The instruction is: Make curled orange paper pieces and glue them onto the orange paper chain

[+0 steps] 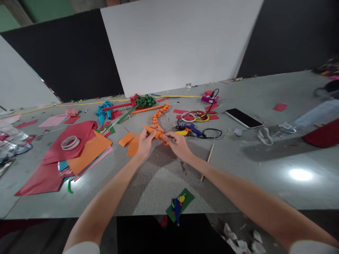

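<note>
My left hand (145,142) and my right hand (178,144) meet over the middle of the grey table (164,176). Both pinch the near end of a long orange folded paper chain (158,118), which runs away from me toward the back. The fingers of both hands are closed on orange paper strips at the chain's end. An orange paper scrap (126,139) lies just left of my left hand. A blue and yellow glue gun (188,129) rests right behind my right hand.
Red and orange paper sheets (76,148) with a tape roll (70,142) lie at the left. Curled paper flowers (143,101), a phone (243,118), black cable (212,133), wooden sticks (207,160) and a green card (180,204) at the near edge surround the hands. A white board (174,42) stands behind.
</note>
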`<state>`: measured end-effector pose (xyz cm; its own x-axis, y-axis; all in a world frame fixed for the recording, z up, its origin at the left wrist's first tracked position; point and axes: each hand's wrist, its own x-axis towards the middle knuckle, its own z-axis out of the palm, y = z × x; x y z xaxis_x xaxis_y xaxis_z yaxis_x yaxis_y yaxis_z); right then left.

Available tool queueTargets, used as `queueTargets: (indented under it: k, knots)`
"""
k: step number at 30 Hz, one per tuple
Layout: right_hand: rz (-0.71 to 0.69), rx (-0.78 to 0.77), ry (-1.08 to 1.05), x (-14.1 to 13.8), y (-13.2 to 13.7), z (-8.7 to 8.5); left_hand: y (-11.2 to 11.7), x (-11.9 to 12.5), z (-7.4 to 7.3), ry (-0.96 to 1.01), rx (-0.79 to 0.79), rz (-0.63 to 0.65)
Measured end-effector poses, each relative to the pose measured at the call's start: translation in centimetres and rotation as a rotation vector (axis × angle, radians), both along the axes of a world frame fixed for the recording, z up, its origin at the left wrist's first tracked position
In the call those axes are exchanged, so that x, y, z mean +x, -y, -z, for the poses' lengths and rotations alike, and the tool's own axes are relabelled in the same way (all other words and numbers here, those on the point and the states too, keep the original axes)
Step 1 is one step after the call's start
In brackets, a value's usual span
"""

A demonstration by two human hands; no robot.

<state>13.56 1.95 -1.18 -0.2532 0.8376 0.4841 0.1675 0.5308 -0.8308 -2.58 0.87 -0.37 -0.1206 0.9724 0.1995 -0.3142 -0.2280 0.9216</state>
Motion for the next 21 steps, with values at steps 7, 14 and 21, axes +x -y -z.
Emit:
queueTargets:
  k: [7,14,21]
  knots:
    - [0.032,-0.049,-0.009,0.1,-0.8,0.7,-0.2,-0.4,0.1,-0.075,0.01,-0.044]
    - [0.023,-0.033,-0.028,0.2,-1.0,0.9,0.0,-0.3,0.1,-0.088,0.014,-0.057]
    - [0.051,0.037,-0.052,0.2,-1.3,1.2,-0.3,-0.4,0.6,0.004,0.002,-0.129]
